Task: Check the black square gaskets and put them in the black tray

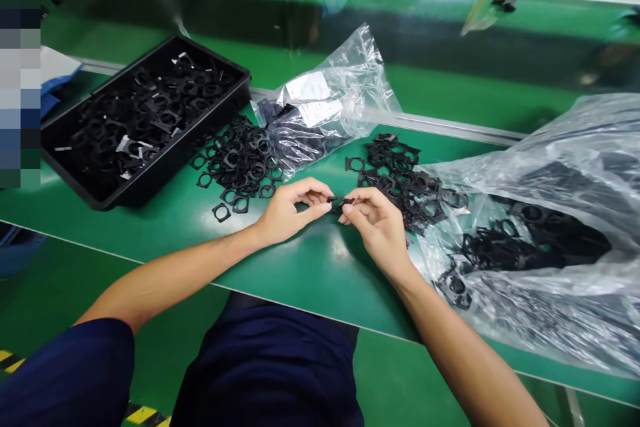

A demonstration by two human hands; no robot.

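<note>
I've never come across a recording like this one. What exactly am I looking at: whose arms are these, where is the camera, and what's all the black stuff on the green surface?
There is no machine here. These are a person's own bare arms, seen from a camera worn on their head and looking forward and down. The left hand and right hand meet above a green bench top, holding a small black piece between their fingertips. Nearby lie a loose heap of black square frames with round holes and a second heap. To the left, a black tray holds more black parts. Beyond the hands is a clear plastic bag with white labels, and on the right a larger clear bag. Both contain black parts.
</note>
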